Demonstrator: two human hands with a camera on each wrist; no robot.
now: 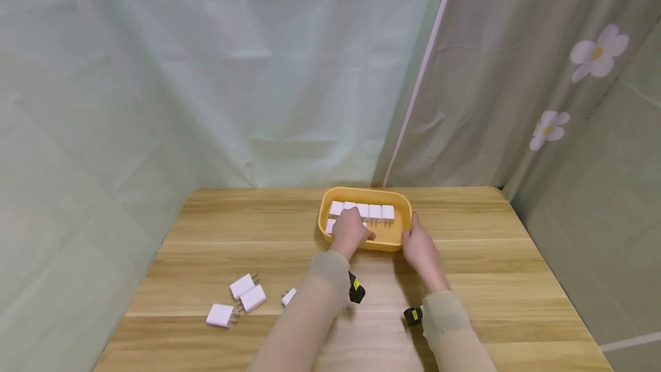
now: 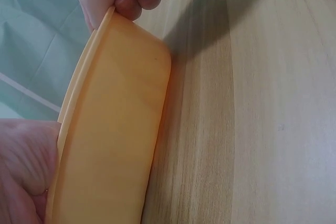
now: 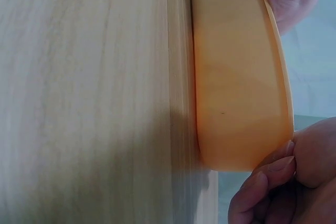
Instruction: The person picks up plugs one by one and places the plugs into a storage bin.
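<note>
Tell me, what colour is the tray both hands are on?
Orange-yellow tray; the head view shows it best.

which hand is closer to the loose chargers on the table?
Left. The left hand reaches into the tray, and the loose chargers lie on its side of the table. The right hand holds the tray's right end, farther away.

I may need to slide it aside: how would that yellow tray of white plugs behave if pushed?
The yellow tray sits flat on the wooden table, so it should slide rather than tip. Its walls look like thin plastic and may flex. The white plugs lie loose in a row and could shift. The right hand steadies its rim.
</note>
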